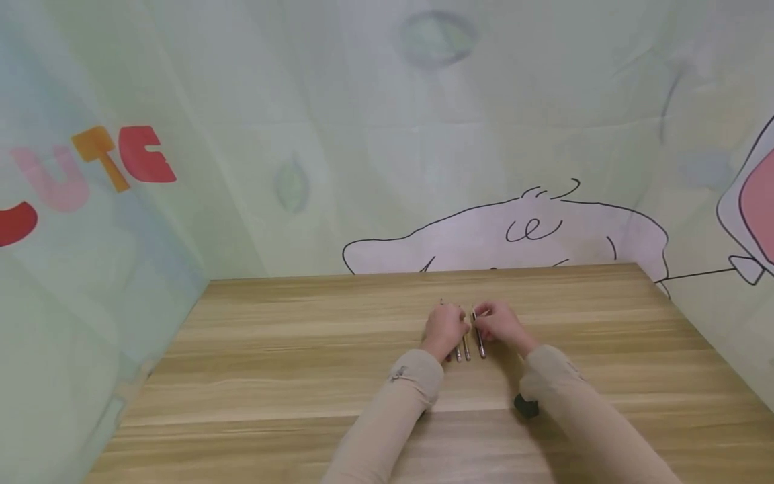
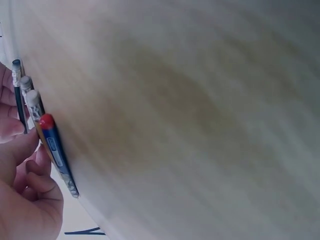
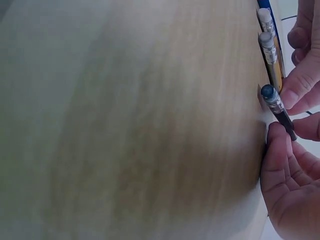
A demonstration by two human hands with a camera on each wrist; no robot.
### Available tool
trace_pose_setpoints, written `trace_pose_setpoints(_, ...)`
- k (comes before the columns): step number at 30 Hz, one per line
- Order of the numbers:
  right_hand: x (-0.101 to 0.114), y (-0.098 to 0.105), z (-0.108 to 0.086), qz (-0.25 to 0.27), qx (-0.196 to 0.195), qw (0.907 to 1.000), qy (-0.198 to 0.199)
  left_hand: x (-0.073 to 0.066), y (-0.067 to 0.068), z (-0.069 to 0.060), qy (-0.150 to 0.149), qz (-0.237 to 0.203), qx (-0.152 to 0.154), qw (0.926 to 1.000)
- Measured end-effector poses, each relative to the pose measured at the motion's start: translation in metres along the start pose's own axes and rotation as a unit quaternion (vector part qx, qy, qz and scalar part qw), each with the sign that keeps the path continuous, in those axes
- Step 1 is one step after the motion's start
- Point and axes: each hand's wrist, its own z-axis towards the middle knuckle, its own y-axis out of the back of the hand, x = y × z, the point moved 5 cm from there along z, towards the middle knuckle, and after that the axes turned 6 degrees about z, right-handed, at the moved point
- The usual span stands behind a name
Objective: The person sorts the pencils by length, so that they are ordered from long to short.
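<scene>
My right hand [image 1: 500, 324] pinches a dark pencil [image 1: 481, 345] between thumb and fingertips; its blue eraser [image 3: 268, 91] points toward me. Just left of it, my left hand [image 1: 445, 329] has its thumb and forefinger on a yellow pencil [image 1: 467, 349] with a grey eraser [image 3: 266, 40]. A second pencil, with a whitish eraser [image 2: 33, 97], lies beside the yellow one. Leftmost in the row is a blue pen [image 2: 55, 147] with a red end, partly under my left hand in the head view. All lie roughly parallel, the dark pencil slightly apart.
The wood-grain table [image 1: 272, 349] spreads out around both hands. A printed curtain [image 1: 272, 134] with cartoon shapes hangs behind its far edge and along the left side. A dark object [image 1: 526, 406] shows beneath the right sleeve.
</scene>
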Motion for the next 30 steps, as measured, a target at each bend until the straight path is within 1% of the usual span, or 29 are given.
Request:
trace_pose_setpoints(5,0.0026,-0.0023,-0.0002,-0.010,-0.001,0.9998,-0.015,-0.0002,-0.0001,0.0010,0.000,0.011,-0.001,0.9999)
trace_pose_setpoints(8,0.0034,-0.0030,0.0001,-0.016,-0.001,0.9998,-0.015,-0.0006,0.0000,0.0010,0.001,0.018,-0.002,0.9998)
trace_pose_setpoints(14,0.0017,-0.0036,0.0017,-0.040,-0.003,0.9992,-0.007,-0.0017,0.0011,0.0002,-0.003,0.019,-0.001,0.9998)
trace_pose_setpoints(20,0.0018,-0.0043,0.0008,-0.062,0.002,0.9980,0.013,-0.0026,0.0022,-0.0006,-0.009,0.024,-0.003,0.9997)
trace_pose_setpoints(27,0.0038,-0.0029,-0.0034,-0.060,-0.001,0.9978,0.029,-0.0024,0.0025,-0.0010,-0.001,0.018,-0.001,0.9998)
trace_pose_setpoints(30,0.0045,-0.0028,-0.0049,-0.059,0.001,0.9977,0.034,-0.0027,0.0024,-0.0012,-0.003,0.019,-0.003,0.9998)
